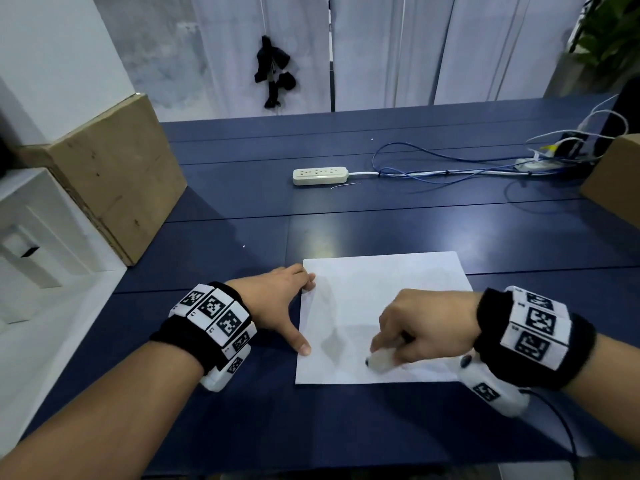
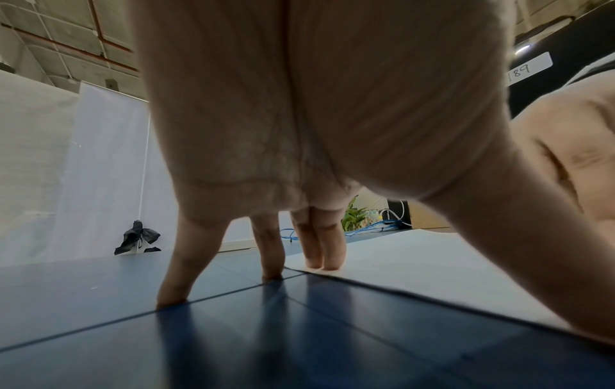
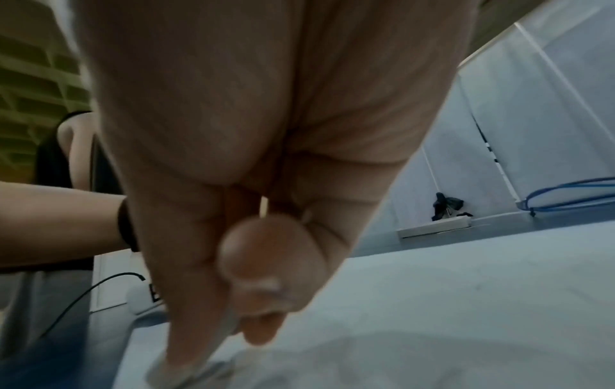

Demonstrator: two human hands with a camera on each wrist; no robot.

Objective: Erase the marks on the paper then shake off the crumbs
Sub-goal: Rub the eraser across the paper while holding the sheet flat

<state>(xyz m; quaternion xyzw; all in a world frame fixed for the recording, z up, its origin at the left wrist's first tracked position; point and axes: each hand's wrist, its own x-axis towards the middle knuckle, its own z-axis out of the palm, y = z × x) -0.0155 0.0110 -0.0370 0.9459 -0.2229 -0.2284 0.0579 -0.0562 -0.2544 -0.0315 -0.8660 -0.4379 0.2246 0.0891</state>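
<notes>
A white sheet of paper [image 1: 377, 306] lies flat on the dark blue table [image 1: 242, 410] near its front edge. My left hand [image 1: 277, 299] is spread, its straight fingers pressing the sheet's left edge, the thumb [image 1: 301, 344] on the lower left margin. My right hand [image 1: 415, 327] pinches a white eraser [image 1: 381, 362] with a dark smudged tip and holds it against the lower middle of the sheet. In the right wrist view the eraser [image 3: 186, 368] touches the paper [image 3: 432, 302] under my fingers. Any marks on the sheet are too faint to make out.
A cardboard box [image 1: 114, 174] stands at the left, another [image 1: 616, 181] at the right edge. A white power strip [image 1: 320, 175] with blue and white cables [image 1: 450, 171] lies across the back of the table. A white shelf unit [image 1: 31, 237] is left.
</notes>
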